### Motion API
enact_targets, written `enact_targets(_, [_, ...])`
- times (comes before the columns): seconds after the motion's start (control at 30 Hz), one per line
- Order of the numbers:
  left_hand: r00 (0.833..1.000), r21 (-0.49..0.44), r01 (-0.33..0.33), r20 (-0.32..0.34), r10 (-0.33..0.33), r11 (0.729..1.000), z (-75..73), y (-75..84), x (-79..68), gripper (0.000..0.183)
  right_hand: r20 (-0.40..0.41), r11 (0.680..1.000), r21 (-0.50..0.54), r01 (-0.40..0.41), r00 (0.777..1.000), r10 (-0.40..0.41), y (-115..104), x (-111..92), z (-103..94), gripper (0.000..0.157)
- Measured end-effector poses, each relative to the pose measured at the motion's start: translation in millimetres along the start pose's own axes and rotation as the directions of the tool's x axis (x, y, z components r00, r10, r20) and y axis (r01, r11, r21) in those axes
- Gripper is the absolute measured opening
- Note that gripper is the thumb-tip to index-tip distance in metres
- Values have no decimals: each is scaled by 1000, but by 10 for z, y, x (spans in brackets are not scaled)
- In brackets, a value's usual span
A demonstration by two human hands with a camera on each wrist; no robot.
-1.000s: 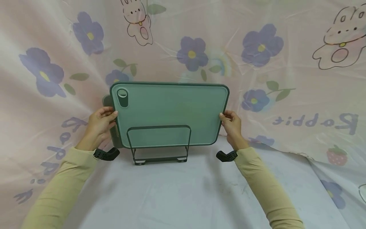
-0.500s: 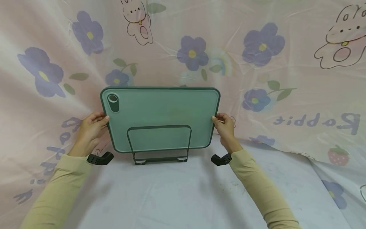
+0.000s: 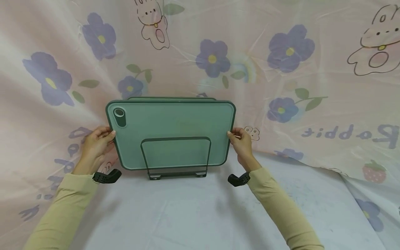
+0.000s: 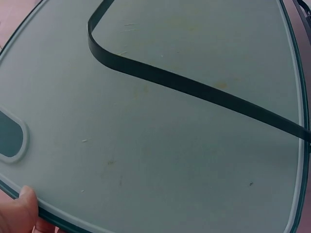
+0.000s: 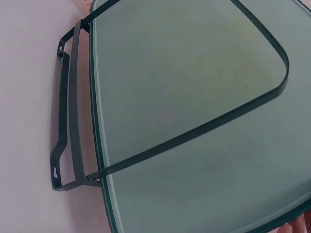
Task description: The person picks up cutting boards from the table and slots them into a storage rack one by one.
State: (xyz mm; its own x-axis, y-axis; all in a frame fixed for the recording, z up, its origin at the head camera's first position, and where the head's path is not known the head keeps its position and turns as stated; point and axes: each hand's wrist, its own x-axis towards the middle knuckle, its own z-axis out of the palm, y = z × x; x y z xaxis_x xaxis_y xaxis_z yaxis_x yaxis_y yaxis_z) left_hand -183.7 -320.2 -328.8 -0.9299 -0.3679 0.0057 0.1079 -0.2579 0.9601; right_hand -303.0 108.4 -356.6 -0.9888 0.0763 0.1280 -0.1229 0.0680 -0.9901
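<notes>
A green cutting board (image 3: 175, 119) with a dark green rim stands on its long edge, its oval hole at the upper left. My left hand (image 3: 95, 147) pinches its left edge, thumb on the near face. At the right edge, my right hand (image 3: 243, 146) pinches the rim in the same way. The black metal rack (image 3: 176, 139) has its front loop before the board; the bar (image 4: 165, 77) crosses the board's face in the left wrist view. Behind, the top edge of a second green board (image 3: 172, 98) shows; the rest of it is hidden.
The rack's feet (image 3: 155, 177) stand on a white-covered table (image 3: 175, 215). A pink curtain (image 3: 243, 21) printed with flowers and rabbits hangs close behind the boards. Black wrist cameras (image 3: 107, 176) sit below both hands.
Both hands have moved the front board left and down within the rack. The second board, earlier showing at the left, now shows above the front board's top edge.
</notes>
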Motion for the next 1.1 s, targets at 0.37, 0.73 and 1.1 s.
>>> enact_targets(0.37, [998,-65,-58,12,59,996,-47,-73,57,10,12,1000,4,16,1000,-17,62,-19,-9,24])
enact_targets(0.73, [999,-187,-43,-24,39,981,-91,-126,30,8,31,1000,7,20,999,-20,86,-50,-12,33])
enact_targets(1.1, [983,-271,-166,-115,140,948,-30,-182,-52,10,40,1000,16,9,999,-9,128,-65,-134,33])
